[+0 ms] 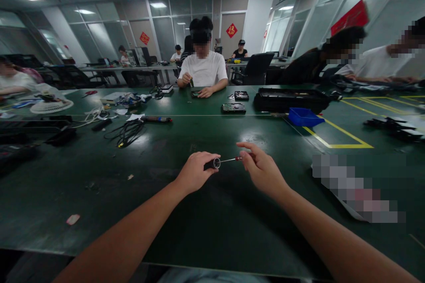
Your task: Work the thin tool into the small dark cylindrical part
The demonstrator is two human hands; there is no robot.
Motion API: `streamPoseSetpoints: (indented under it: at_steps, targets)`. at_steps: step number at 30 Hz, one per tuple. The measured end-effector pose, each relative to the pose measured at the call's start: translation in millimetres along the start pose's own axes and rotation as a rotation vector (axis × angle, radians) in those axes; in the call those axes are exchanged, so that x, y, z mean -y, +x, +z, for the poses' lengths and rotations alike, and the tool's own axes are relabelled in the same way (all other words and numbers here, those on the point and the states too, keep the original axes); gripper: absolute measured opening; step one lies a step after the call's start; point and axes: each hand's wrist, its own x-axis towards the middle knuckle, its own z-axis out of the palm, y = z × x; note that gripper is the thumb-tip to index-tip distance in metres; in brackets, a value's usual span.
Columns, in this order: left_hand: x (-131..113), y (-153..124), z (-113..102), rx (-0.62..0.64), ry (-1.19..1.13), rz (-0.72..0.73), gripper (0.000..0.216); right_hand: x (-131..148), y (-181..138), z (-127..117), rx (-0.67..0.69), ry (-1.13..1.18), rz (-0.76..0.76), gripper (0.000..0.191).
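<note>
My left hand (195,170) is closed round a short black cylindrical handle (213,163) whose round end faces right. My right hand (262,169) pinches a thin metal bit with a red collar (232,159), its shaft pointing into the end of the handle. Both hands hover just above the dark green table (186,212) near its middle, a few centimetres apart.
Across the table a person in a white shirt (204,70) works with small parts. A blue bin (303,117), a long black case (288,99), hard drives (233,108), black cables (128,131) and a white fan (51,105) lie farther back. A blurred flat item (352,190) lies to the right.
</note>
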Motion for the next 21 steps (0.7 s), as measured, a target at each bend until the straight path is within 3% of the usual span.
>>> streamPoseSetpoints:
  at_steps: [5, 9, 16, 21]
  targets:
    - [1.2, -0.4, -0.2, -0.002, 0.008, -0.003, 0.041, -0.6, -0.8, -0.5, 0.048, 0.018, -0.021, 0.022]
    - [0.5, -0.6, -1.1, 0.003, 0.003, -0.004, 0.039, 0.1, 0.1, 0.4, 0.063, 0.002, 0.007, 0.03]
    - [1.4, -0.8, -0.8, -0.009, -0.019, -0.017, 0.04, -0.5, -0.3, -0.4, 0.066, 0.031, -0.024, 0.021]
    - [2.0, 0.1, -0.9, -0.009, -0.018, -0.011, 0.039, -5.7, 0.1, 1.9, 0.078, 0.05, 0.028, 0.028]
